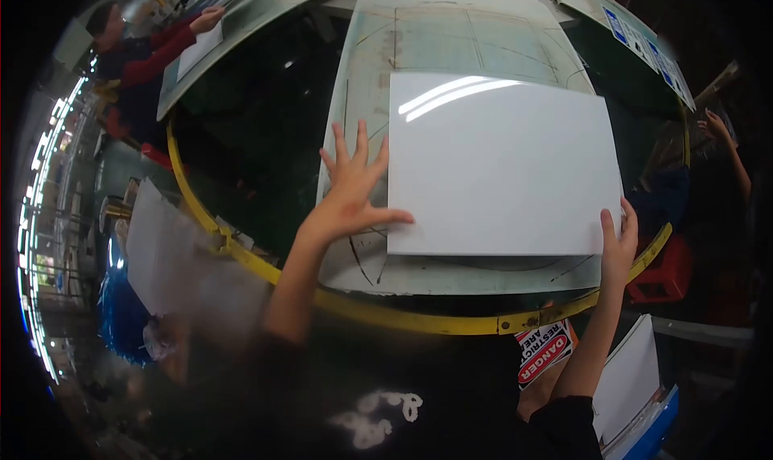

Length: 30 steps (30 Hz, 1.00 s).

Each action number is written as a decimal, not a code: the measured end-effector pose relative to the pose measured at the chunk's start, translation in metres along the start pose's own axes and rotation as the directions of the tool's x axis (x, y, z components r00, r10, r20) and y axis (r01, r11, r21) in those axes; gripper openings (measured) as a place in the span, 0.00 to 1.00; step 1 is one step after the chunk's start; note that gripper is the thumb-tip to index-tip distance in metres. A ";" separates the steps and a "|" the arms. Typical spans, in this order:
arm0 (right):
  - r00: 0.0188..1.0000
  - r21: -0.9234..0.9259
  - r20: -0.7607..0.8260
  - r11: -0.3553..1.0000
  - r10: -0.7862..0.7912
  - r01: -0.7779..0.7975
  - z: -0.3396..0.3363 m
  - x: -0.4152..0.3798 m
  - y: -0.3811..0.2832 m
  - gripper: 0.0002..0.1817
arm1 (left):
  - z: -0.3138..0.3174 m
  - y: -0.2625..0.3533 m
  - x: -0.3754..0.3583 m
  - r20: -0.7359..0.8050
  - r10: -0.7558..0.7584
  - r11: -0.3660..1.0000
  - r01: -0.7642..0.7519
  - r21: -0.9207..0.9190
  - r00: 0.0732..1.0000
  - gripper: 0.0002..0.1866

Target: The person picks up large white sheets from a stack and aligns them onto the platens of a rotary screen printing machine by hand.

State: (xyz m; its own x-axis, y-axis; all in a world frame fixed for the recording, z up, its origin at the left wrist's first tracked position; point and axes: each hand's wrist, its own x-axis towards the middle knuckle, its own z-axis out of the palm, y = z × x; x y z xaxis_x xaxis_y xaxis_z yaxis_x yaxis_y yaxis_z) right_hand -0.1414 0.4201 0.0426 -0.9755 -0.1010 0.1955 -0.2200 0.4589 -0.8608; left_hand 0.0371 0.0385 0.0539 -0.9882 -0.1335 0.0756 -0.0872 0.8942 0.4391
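Note:
A glossy white rectangular sheet (507, 170) lies over the near part of a worn, pale green platen-like board (439, 37). Two bright light streaks reflect near its far left corner. My left hand (350, 186) is open at the sheet's left edge, its fingers spread and its thumb reaching over that edge. At the near right corner my right hand (618, 238) grips the sheet, the thumb on the upper face and the fingers around the side. What those fingers do underneath is hidden.
A yellow ring-shaped rail (451, 324) curves around the board. "Danger" signs (547, 351) and white sheets (632, 379) sit low right, near a red stool (662, 273). A person (149, 53) works at another board upper left; another person's hand (713, 126) shows far right.

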 end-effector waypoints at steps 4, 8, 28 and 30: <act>0.996 -0.120 0.063 0.990 -0.071 0.078 0.033 0.028 -0.020 0.41 | -0.001 -0.034 0.041 -0.004 -0.056 0.992 0.056 0.114 0.998 0.64; 0.987 -0.222 0.080 0.963 -0.140 0.154 0.056 0.045 -0.023 0.46 | 0.011 -0.054 0.065 -0.005 -0.087 0.983 0.087 0.162 0.996 0.66; 0.983 -0.326 0.117 0.930 -0.141 0.172 0.070 0.042 -0.011 0.47 | 0.034 -0.064 0.060 -0.077 -0.132 0.963 0.147 0.227 0.988 0.65; 0.985 -0.341 0.123 0.927 -0.123 0.158 0.070 0.041 -0.012 0.47 | 0.035 -0.064 0.059 -0.087 -0.130 0.961 0.147 0.233 0.988 0.64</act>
State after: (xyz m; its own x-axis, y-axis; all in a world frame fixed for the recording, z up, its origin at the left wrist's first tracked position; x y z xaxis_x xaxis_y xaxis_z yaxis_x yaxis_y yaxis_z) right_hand -0.1791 0.3487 0.0277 -0.9340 -0.2641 0.2406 -0.3571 0.7105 -0.6063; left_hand -0.0204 -0.0119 -0.0010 -0.9538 -0.2848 0.0954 -0.2581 0.9396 0.2249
